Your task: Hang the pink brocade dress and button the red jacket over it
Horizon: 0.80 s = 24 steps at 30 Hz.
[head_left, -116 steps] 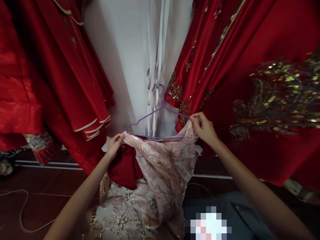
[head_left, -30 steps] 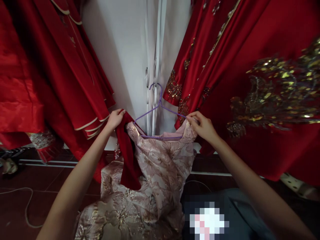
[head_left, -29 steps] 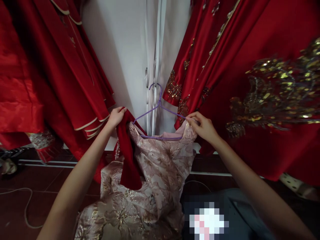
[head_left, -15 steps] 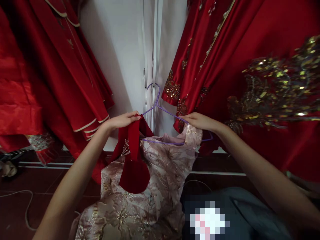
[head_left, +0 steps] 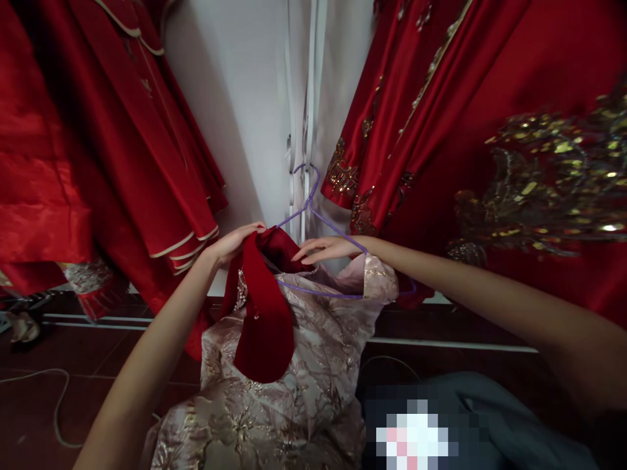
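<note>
A purple hanger (head_left: 313,196) hooks onto a white upright and carries a pale pink-gold brocade dress (head_left: 318,339). Over the hanger's left shoulder drapes a red velvet garment (head_left: 267,326) with a rounded end and beaded trim. My left hand (head_left: 240,241) is closed on the top of the velvet at that shoulder. Reaching inside the hanger, my right hand (head_left: 330,248) has its fingers stretched toward the velvet's inner edge and grips nothing that I can see. The dress's right strap (head_left: 379,274) sits on the hanger's other shoulder, below my right wrist.
Red garments (head_left: 132,143) hang at the left, and red gowns with gold beading (head_left: 343,170) at the right. A pale wall (head_left: 210,130) stands behind. Low white rails (head_left: 455,346) and a cable (head_left: 59,405) run near the dark floor. Dark grey cloth (head_left: 509,418) lies at lower right.
My right hand has left the hanger's right shoulder and moved left toward the velvet. The velvet garment now spreads wider open near the neckline. My left hand stays at the left shoulder.
</note>
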Motion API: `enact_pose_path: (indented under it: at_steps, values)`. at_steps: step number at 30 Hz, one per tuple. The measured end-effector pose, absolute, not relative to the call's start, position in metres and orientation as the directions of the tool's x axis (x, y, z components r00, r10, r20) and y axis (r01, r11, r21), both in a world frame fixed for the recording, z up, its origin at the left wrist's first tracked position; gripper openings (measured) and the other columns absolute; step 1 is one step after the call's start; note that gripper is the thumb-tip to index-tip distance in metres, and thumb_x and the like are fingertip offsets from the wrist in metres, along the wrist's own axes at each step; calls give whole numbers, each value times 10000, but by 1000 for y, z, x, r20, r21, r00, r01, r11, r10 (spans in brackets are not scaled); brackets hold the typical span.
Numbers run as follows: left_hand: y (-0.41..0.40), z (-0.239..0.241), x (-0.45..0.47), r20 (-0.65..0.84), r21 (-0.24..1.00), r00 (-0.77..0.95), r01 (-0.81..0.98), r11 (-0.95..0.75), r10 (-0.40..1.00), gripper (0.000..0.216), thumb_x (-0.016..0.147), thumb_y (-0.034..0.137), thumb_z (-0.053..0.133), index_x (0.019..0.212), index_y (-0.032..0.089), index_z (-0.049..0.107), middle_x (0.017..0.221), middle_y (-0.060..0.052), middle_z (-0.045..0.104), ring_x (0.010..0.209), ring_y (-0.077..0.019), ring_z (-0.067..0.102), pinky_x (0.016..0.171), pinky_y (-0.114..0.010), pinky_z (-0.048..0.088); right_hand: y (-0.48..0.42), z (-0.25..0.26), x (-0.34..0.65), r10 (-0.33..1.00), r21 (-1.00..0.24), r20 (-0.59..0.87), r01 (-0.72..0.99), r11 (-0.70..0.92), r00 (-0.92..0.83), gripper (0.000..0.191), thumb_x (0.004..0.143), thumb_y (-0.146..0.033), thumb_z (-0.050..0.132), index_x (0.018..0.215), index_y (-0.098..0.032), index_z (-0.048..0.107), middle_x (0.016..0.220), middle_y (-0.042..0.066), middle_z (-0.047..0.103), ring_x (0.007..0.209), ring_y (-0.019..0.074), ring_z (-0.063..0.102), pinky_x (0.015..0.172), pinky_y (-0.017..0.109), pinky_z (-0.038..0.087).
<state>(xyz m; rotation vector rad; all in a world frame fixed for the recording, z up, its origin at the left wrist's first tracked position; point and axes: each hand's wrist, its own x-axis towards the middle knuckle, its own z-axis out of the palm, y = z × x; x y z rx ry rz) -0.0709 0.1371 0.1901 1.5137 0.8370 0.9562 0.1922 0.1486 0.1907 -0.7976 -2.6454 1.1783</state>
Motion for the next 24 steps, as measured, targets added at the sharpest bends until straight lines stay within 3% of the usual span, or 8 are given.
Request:
enact_pose_path:
  at_steps: [3,5,8,11,15,17,20,24]
  values:
    - [135,191,-69,144,987,430,0,-160,891,205,723,364,609,726,163,568,599,8,497,514,-117,458,499,-239,375,151,186,201,540,-755,-196,477,450,-819,273,717,-396,631,882,-182,595,829,12,625,756,133,582,685,261,460]
    - [133,192,-68,158,979,435,49,-199,887,207,742,378,588,739,173,555,624,8,498,534,-114,455,497,-225,363,155,186,206,647,-716,-76,494,494,-758,330,651,-381,687,858,-184,522,713,-30,566,637,112,535,578,231,425]
    - [131,192,-66,210,934,442,172,-312,872,202,774,380,554,745,180,540,655,22,494,573,-104,446,523,-205,357,160,195,213,814,-496,191,662,562,-548,437,612,-368,718,926,-193,469,663,-56,523,583,114,498,536,224,379]
    - [130,189,-61,299,883,423,218,-416,855,205,800,367,519,733,173,524,657,35,473,594,-93,425,546,-192,342,156,211,221,912,-190,297,919,346,-282,468,616,-366,723,988,-201,492,670,-28,562,618,155,542,573,247,378]
    - [127,181,-54,360,862,397,204,-464,844,219,825,369,468,742,169,507,680,32,474,628,-99,428,575,-195,342,144,233,238,967,16,256,1000,7,-11,260,691,-227,644,941,-190,580,890,89,625,780,225,605,613,285,391]
    - [127,179,-53,373,851,391,217,-478,842,224,829,374,460,745,170,502,693,30,479,642,-103,434,589,-198,346,139,241,253,966,111,250,988,-103,73,261,729,-199,594,988,-173,597,1004,132,603,846,239,609,626,296,401]
    - [128,177,-54,398,828,388,239,-508,831,224,839,369,456,751,169,508,696,31,477,652,-102,435,606,-198,347,133,249,283,966,206,241,968,-144,93,294,779,-217,540,1060,-149,594,1060,158,576,900,248,599,640,309,411]
    - [131,175,-57,437,776,414,274,-567,798,236,855,370,451,756,165,515,698,31,479,668,-102,443,631,-201,356,115,252,321,973,265,174,944,-197,154,245,687,-120,605,930,-154,616,999,143,593,869,284,596,599,325,416]
